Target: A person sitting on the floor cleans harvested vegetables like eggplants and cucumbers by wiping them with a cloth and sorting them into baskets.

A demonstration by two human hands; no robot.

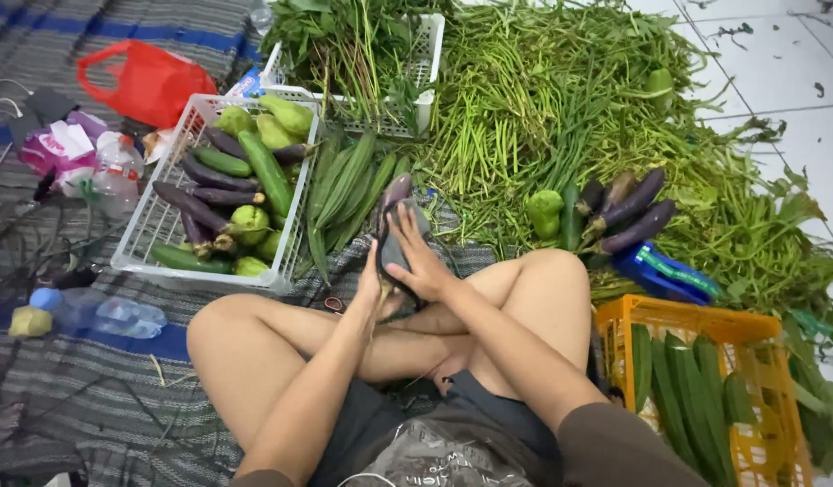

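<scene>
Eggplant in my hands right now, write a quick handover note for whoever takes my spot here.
Left hand grips the lower end of a purple eggplant. Right hand presses a dark cloth against it, as if wiping.
White basket at left holds eggplants, cucumbers and green gourds. Four loose eggplants lie on the greens to the right, beside an orange crate of cucumbers.
Done: cannot tell which are wiped. Left: likely the loose eggplants.
</scene>
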